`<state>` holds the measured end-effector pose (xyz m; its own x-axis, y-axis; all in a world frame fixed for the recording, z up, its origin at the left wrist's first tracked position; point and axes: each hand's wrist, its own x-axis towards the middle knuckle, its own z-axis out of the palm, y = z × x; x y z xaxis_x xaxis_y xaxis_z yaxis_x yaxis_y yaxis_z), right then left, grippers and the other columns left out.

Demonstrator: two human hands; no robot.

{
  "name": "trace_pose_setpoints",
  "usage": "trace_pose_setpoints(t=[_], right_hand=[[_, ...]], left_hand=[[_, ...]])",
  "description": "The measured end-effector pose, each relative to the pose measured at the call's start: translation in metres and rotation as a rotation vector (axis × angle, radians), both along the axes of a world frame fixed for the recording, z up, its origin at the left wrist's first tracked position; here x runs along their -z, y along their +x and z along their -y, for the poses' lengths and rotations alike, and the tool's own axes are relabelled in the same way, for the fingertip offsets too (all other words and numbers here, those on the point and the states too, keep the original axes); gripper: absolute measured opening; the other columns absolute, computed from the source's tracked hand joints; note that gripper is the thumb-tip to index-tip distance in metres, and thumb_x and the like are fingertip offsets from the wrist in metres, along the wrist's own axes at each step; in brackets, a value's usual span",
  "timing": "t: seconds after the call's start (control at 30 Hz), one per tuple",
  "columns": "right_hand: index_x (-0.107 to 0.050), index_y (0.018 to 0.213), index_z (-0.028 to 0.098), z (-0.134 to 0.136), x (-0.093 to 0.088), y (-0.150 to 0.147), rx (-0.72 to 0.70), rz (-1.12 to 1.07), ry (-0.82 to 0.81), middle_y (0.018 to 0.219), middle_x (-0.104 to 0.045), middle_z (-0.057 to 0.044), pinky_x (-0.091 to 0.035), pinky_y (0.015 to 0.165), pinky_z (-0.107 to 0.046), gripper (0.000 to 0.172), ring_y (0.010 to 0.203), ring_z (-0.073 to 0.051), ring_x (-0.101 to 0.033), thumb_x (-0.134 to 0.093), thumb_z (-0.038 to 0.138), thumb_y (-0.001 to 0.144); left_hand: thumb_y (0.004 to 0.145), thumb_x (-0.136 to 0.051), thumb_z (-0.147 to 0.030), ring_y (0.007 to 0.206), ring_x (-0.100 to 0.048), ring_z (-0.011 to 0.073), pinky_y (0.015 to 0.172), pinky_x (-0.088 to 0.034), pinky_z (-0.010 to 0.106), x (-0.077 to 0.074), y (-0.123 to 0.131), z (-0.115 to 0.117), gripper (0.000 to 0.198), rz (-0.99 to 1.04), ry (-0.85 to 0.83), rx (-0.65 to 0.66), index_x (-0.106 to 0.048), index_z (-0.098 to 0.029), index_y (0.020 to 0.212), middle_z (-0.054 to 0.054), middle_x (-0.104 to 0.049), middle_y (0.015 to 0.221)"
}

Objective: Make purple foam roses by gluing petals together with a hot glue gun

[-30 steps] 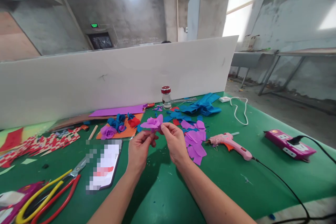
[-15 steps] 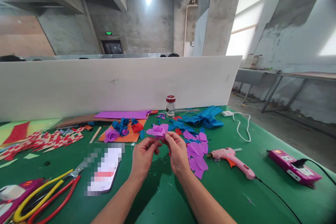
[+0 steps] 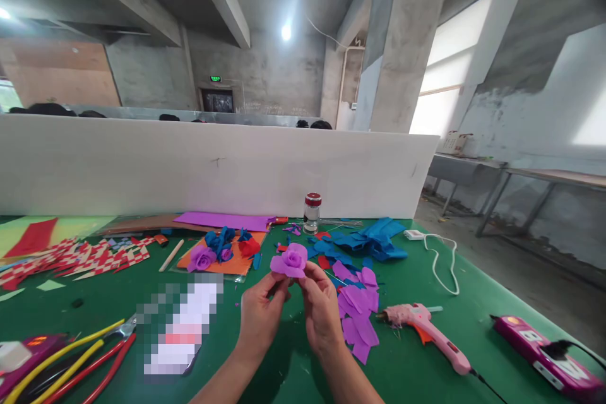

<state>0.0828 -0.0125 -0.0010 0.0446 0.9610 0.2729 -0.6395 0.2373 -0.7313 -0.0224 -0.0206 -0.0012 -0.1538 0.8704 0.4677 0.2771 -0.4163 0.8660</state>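
Table [image 3: 407, 290]: green, a white board [image 3: 265, 170] standing across its far side.
Purple paper rose [image 3: 290, 260]: held up over the table.
Left hand [image 3: 262, 314]: fingertips pinched beneath it.
Right hand [image 3: 322, 304]: thumb and finger nipping its right underside.
Feel: I'd guess light, soft, easily crushed; best held low, by the base.

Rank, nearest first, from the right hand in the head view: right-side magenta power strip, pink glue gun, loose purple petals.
1. Loose purple petals, beside the right hand.
2. Pink glue gun, farther right.
3. Magenta power strip, farthest right.
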Motion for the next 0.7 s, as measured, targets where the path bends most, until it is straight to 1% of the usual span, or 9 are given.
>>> trace_pose_setpoints(t=[0.1,0.2,0.27,0.33,0.4,0.47,0.7], right_hand=[[-0.072,0.092,0.021,0.000,0.001,-0.001,-0.002,0.000,-0.020,0.091,-0.072,-0.004,-0.047,0.083,-0.031,0.024,0.088,-0.021,-0.063,-0.072,0.024,0.068],[-0.071,0.095,0.020,-0.001,0.003,-0.002,0.005,0.020,-0.026,0.096,-0.072,-0.006,-0.048,0.085,-0.034,0.028,0.093,-0.023,-0.063,-0.074,0.027,0.068],[-0.069,0.097,0.020,-0.001,0.004,-0.004,0.003,0.027,-0.014,0.099,-0.072,-0.007,-0.048,0.087,-0.035,0.032,0.096,-0.024,-0.063,-0.076,0.028,0.068],[-0.067,0.099,0.020,-0.001,0.005,-0.005,-0.002,0.026,-0.001,0.100,-0.072,-0.007,-0.048,0.088,-0.036,0.033,0.096,-0.024,-0.064,-0.076,0.030,0.068],[-0.065,0.098,0.021,-0.001,0.005,-0.007,0.001,0.025,0.006,0.098,-0.072,-0.007,-0.048,0.088,-0.037,0.033,0.094,-0.023,-0.065,-0.077,0.030,0.069],[-0.064,0.096,0.021,-0.001,0.006,-0.008,0.004,0.031,0.008,0.096,-0.072,-0.007,-0.048,0.088,-0.036,0.031,0.092,-0.023,-0.066,-0.077,0.030,0.069],[-0.067,0.096,0.020,-0.004,0.012,-0.009,0.042,0.107,0.014,0.095,-0.072,-0.004,-0.048,0.083,-0.030,0.027,0.090,-0.019,-0.064,-0.076,0.029,0.072]], left_hand=[[0.081,-0.061,-0.036,0.059,-0.059,0.0144,0.058,-0.049,0.022,0.000,0.001,0.002,0.018,0.022,0.004,0.012,-0.072,-0.022,0.083,0.000,-0.068,0.070],[0.081,-0.060,-0.035,0.058,-0.057,0.0146,0.056,-0.048,0.023,0.000,0.001,0.003,0.018,0.029,0.009,0.011,-0.073,-0.022,0.084,0.000,-0.066,0.068],[0.082,-0.059,-0.033,0.057,-0.056,0.0148,0.055,-0.047,0.023,0.000,0.001,0.003,0.018,0.009,0.034,0.007,-0.073,-0.022,0.086,0.001,-0.065,0.068],[0.083,-0.058,-0.031,0.062,-0.057,0.0159,0.056,-0.047,0.024,0.000,0.001,0.003,0.018,-0.023,0.075,-0.006,-0.074,-0.024,0.088,0.002,-0.065,0.073],[0.084,-0.058,-0.030,0.068,-0.059,0.0175,0.058,-0.047,0.024,0.000,0.000,0.003,0.017,-0.050,0.109,-0.023,-0.074,-0.024,0.088,0.004,-0.065,0.079],[0.084,-0.058,-0.029,0.071,-0.061,0.0186,0.059,-0.047,0.025,0.000,0.000,0.003,0.017,-0.059,0.115,-0.034,-0.074,-0.025,0.087,0.004,-0.066,0.080],[0.081,-0.058,-0.025,0.068,-0.061,0.0178,0.058,-0.046,0.025,-0.002,0.000,0.004,0.016,-0.045,0.096,-0.039,-0.073,-0.024,0.087,0.002,-0.066,0.077]])
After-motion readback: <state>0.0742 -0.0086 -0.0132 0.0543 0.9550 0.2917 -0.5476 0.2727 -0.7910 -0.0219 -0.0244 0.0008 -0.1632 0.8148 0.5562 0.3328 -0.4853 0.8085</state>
